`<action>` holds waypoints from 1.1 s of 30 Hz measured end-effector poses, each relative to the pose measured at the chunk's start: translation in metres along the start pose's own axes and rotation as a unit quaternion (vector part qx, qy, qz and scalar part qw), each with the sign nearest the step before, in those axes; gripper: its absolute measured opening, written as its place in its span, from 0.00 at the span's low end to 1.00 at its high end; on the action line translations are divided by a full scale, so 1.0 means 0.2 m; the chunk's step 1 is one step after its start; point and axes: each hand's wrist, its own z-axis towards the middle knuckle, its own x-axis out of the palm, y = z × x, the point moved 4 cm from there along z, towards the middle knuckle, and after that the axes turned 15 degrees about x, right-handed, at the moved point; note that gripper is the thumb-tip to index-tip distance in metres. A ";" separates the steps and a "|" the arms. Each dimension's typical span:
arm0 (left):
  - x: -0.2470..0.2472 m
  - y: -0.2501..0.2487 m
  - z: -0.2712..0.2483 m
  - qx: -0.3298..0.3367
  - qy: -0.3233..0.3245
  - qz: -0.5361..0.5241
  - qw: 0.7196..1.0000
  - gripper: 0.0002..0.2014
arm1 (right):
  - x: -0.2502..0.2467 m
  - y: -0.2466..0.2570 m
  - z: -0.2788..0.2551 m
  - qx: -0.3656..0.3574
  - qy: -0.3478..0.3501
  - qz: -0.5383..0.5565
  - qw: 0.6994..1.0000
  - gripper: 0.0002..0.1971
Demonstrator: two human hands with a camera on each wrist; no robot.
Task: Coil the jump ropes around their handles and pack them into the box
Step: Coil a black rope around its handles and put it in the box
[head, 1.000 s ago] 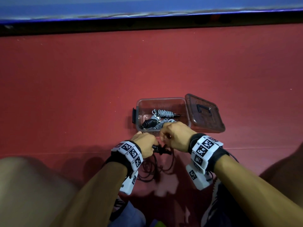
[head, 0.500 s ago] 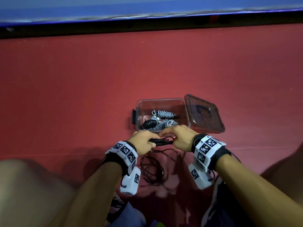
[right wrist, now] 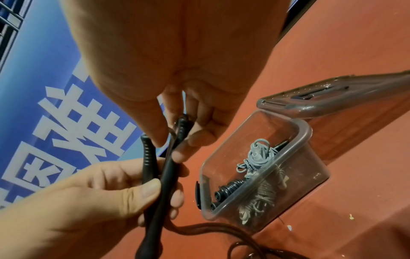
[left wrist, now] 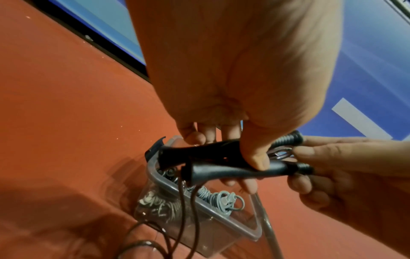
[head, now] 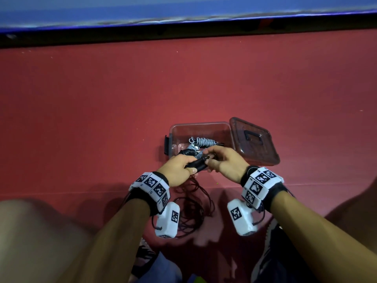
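- Just in front of the clear box (head: 201,127), your left hand (head: 177,170) is wrapped around the two black handles (left wrist: 221,163), thumb pressed across them, holding them side by side
- Your right hand (head: 224,162) pinches at the ribbed ends of those handles, where the cord comes out; its fingertips (right wrist: 162,140) are closed narrowly there
- Below your hands, the dark rope (head: 191,213) hangs down and lies in loose loops on the red floor (head: 102,119), not yet wound on
- Inside the box, a grey coiled rope (head: 201,141) and a black coiled one (right wrist: 230,187) already lie packed; the lid (head: 255,139) lies open to the right
- Expect the cord to be light, thin and limp; it will probably spring or slip off unless you keep it taut as you wind
- The handles look stiff and smooth, flaring at one end, so keep hold of the narrow middle and let the flare stop the turns sliding off
- Take the cord close to the ribbed ends for the first turn, and pin each wrap under your left thumb
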 end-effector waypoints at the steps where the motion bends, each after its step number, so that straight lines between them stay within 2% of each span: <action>1: 0.00 0.00 0.00 -0.002 0.000 -0.006 1.000 0.07 | -0.01 0.01 -0.01 -0.007 0.004 0.016 1.000 0.13; 5: 0.00 -0.02 -0.01 0.003 0.007 -0.021 1.000 0.06 | -0.01 0.03 -0.04 -0.017 0.005 -0.011 1.000 0.18; 9: 0.02 -0.07 -0.03 0.018 0.031 -0.015 0.999 0.05 | 0.01 0.03 -0.04 -0.023 -0.014 -0.055 0.998 0.10; 13: 0.02 -0.08 -0.04 0.032 0.041 0.005 0.999 0.03 | 0.01 0.03 -0.04 -0.023 -0.021 -0.061 0.998 0.07; 15: 0.02 -0.09 -0.04 0.034 0.040 0.001 0.999 0.09 | 0.01 0.04 -0.04 -0.023 -0.025 -0.069 0.997 0.06; 20: 0.00 -0.14 -0.05 0.042 0.044 0.036 0.998 0.10 | 0.00 0.06 -0.06 -0.045 -0.027 -0.069 0.996 0.02; 25: 0.00 -0.12 -0.03 0.046 0.030 0.009 0.998 0.09 | 0.00 0.07 -0.07 -0.045 -0.031 -0.040 0.998 0.03; 27: 0.01 -0.13 -0.04 0.049 0.037 -0.004 0.998 0.08 | 0.00 0.07 -0.07 -0.035 -0.026 -0.030 0.999 0.08; 28: 0.01 -0.14 -0.04 0.050 0.042 -0.016 0.998 0.08 | 0.00 0.06 -0.07 -0.029 -0.016 -0.022 0.999 0.10; 30: 0.01 -0.11 -0.04 0.042 0.027 -0.052 0.997 0.08 | 0.00 0.06 -0.07 -0.009 0.016 0.028 0.999 0.07; 33: 0.00 -0.06 -0.03 0.023 0.000 -0.089 0.996 0.08 | 0.00 0.08 -0.07 0.009 0.052 0.064 0.997 0.15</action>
